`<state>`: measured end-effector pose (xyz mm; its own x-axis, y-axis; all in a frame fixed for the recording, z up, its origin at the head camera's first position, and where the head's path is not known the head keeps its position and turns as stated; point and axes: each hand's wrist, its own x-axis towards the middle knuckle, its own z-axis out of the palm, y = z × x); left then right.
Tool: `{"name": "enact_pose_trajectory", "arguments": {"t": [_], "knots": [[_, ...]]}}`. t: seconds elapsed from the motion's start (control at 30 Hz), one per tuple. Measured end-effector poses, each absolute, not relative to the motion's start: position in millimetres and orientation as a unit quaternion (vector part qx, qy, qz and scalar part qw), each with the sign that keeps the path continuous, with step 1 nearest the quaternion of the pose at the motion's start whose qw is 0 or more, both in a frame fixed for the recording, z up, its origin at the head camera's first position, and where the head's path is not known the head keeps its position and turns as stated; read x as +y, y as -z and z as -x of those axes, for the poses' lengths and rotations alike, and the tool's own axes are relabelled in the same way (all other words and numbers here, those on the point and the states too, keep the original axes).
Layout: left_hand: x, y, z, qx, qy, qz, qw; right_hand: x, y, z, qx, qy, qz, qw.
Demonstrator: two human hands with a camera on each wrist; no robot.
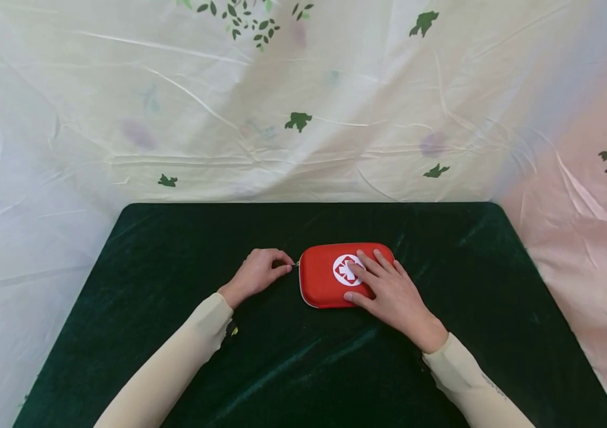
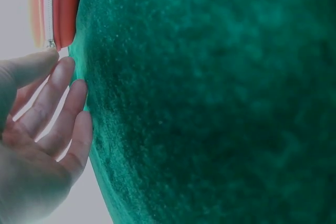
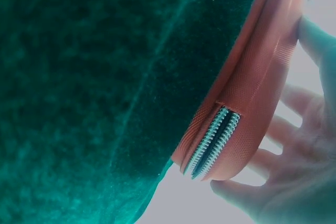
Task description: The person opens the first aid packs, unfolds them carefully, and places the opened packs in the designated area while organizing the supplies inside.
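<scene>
A red zippered first-aid case (image 1: 320, 276) with a white round emblem lies flat on the dark green cloth. At its left end, my left hand (image 1: 257, 271) pinches the small zipper pull (image 1: 296, 264) between thumb and forefinger. The left wrist view has the slider (image 2: 51, 44) right at the thumb tip, the other fingers loosely bent. My right hand (image 1: 395, 295) rests on the lid's right half with fingers spread, partly covering the emblem. Two rows of metal zipper teeth (image 3: 212, 142) stand apart at one end of the case in the right wrist view.
The green velvet-covered table (image 1: 175, 232) has rounded far corners and widens toward me. Behind it hangs a pale curtain (image 1: 362, 142) with green leaf prints, continuing along both sides.
</scene>
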<state>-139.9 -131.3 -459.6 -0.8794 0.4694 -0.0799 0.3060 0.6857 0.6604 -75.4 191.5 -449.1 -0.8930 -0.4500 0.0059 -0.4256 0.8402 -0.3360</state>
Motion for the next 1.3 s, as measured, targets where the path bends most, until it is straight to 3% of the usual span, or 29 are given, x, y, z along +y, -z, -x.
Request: {"name": "enact_pose_trajectory", "arguments": {"t": [0.13, 0.37, 0.63, 0.97, 1.1, 1.3], "knots": [[-131.6, 459.6, 138.1, 0.906, -0.332, -0.229, 0.124, 191.6, 450.2, 75.1, 0.958, 0.169, 0.227, 0.037], [-139.9, 491.5, 146.7, 0.896, -0.345, -0.254, 0.117, 191.7, 450.9, 75.7, 0.958, 0.172, 0.227, 0.037], [-131.7, 462.3, 134.8, 0.908, -0.321, -0.234, 0.133, 190.7, 449.7, 75.2, 0.958, 0.175, 0.224, 0.040], [-139.3, 491.5, 141.4, 0.900, -0.324, -0.275, 0.091, 190.3, 448.7, 75.3, 0.959, 0.175, 0.220, 0.043], [-133.4, 471.2, 133.9, 0.905, -0.319, -0.261, 0.109, 190.8, 449.2, 75.6, 0.959, 0.176, 0.220, 0.044], [-136.0, 480.4, 133.5, 0.899, -0.340, -0.253, 0.108, 190.7, 449.4, 75.7, 0.958, 0.178, 0.220, 0.044]]}}
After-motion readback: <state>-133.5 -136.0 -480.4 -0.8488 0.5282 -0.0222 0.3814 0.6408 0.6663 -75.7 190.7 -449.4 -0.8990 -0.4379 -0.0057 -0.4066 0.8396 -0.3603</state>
